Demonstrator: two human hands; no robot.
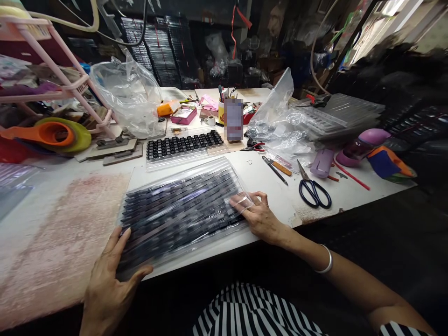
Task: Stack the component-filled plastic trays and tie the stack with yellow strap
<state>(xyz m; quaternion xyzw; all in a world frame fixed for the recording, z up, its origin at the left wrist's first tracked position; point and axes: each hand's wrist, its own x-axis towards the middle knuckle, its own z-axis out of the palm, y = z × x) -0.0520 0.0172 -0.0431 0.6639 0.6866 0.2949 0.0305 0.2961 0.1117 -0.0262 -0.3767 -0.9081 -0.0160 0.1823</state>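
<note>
Striped shirt (241, 312) sat closest to the camera, below the tabletop (252, 175). We had both hands on the clear tray (182, 219) at the tabletop's near edge, filled with rows of dark parts; blur hid their detail, and we couldn't tell if the tray rested flat. Left hand (110, 280): fingers gripping the left edge by the near corner, thumb at the near edge. Right hand (259, 217): fingers gripping the right edge, some showing through clear plastic; pale bangle (329, 261) on that arm. Just behind, we had a second tray (185, 144) with black parts in rows. Right of the trays: red-handled pliers (257, 144), an orange-handled tool (281, 168), and dark-handled scissors (308, 179), blades pointing away from us.
</note>
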